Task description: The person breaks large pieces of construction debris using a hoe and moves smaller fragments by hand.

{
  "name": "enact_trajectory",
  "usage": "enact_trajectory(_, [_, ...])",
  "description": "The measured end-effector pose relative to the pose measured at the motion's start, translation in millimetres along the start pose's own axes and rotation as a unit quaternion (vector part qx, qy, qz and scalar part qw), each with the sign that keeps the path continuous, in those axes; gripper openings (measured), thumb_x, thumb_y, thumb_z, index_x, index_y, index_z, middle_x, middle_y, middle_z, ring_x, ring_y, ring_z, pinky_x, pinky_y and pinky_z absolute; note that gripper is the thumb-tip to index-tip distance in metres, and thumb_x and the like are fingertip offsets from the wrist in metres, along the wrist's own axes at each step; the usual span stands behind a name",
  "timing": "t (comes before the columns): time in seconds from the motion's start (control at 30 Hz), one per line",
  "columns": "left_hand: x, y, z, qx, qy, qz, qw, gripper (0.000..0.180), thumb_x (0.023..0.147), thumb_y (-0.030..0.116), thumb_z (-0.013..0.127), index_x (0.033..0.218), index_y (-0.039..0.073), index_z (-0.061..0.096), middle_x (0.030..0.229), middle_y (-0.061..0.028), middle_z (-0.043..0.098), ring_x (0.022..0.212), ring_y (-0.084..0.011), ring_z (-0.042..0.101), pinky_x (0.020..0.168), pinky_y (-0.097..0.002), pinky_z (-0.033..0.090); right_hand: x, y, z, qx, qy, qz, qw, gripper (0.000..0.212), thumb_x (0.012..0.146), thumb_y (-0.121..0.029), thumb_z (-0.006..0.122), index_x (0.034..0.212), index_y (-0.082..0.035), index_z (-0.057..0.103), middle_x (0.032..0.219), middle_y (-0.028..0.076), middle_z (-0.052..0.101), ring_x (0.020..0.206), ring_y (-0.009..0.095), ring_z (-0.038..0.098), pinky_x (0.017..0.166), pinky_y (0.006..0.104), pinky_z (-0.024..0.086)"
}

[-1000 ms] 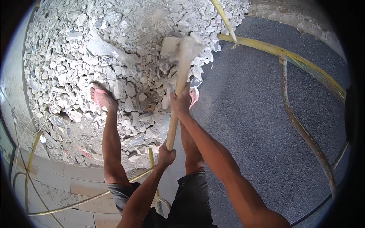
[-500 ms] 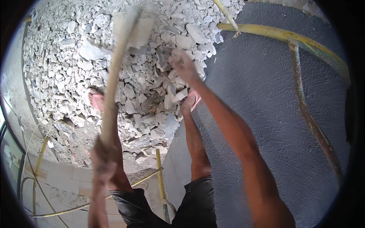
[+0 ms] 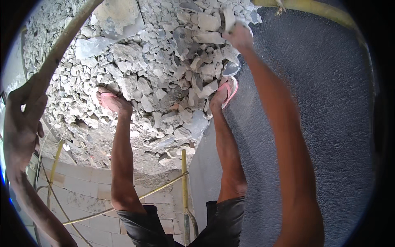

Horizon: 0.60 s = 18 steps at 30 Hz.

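My left hand (image 3: 26, 115) is at the far left, closed around a long wooden handle (image 3: 68, 37) that slants up and right. The handle's far end leaves the picture at the top. A flat, dust-covered plate (image 3: 117, 16) is close by it; whether the two are joined I cannot tell. Out beyond my right foot, my right hand (image 3: 240, 37) grips a pale chunk of rubble (image 3: 229, 18) at the edge of a heap of broken rubble (image 3: 144, 86). Part of that grip is hidden behind the back of the hand.
My feet in pink flip-flops (image 3: 108, 101) stand on the rubble's near side. A dark grey rough surface (image 3: 279, 173) fills the right. Yellow poles (image 3: 184, 173) stand and cross near my legs, above pale blocks or tiles (image 3: 86, 201). Another yellow bar (image 3: 317, 10) spans the upper right.
My left hand and the handle have swung far left. My right hand, earlier over the rubble with fingers partly spread, has moved right and farther out, onto a chunk.
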<state>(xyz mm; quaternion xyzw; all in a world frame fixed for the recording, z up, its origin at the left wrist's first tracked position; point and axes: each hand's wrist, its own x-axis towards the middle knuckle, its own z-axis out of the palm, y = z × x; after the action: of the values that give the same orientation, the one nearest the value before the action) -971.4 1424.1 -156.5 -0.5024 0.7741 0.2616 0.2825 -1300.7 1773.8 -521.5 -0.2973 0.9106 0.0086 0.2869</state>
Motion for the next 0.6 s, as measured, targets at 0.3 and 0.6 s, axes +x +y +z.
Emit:
enact_trajectory(0.3, [-11,-2,3,-0.018,0.038,0.014,0.999,0.046,0.096,0.018,0.066,0.131,-0.005,0.049,0.119,-0.0167,0.066,0.061,-0.0091,0.055,0.053,-0.0259,0.046,-103,-19,49,-0.018,0.147,-0.096,0.984,0.071,0.079,-0.027,0.073,0.139,-0.005,0.044,0.127,0.023,0.05,0.113,0.042,0.053,0.094,0.0539,0.044])
enact_trajectory(0.6, [-4,23,-1,0.03,0.007,-0.034,0.999,0.05,0.096,0.017,0.065,0.139,-0.004,0.051,0.092,-0.0109,0.066,0.053,-0.0089,0.052,0.048,-0.0254,0.044,-66,-130,105,-0.053,0.037,-0.102,0.993,0.086,0.069,-0.028,0.088,0.144,-0.037,0.046,0.14,0.024,0.038,0.122,0.044,0.047,0.099,0.0527,0.047])
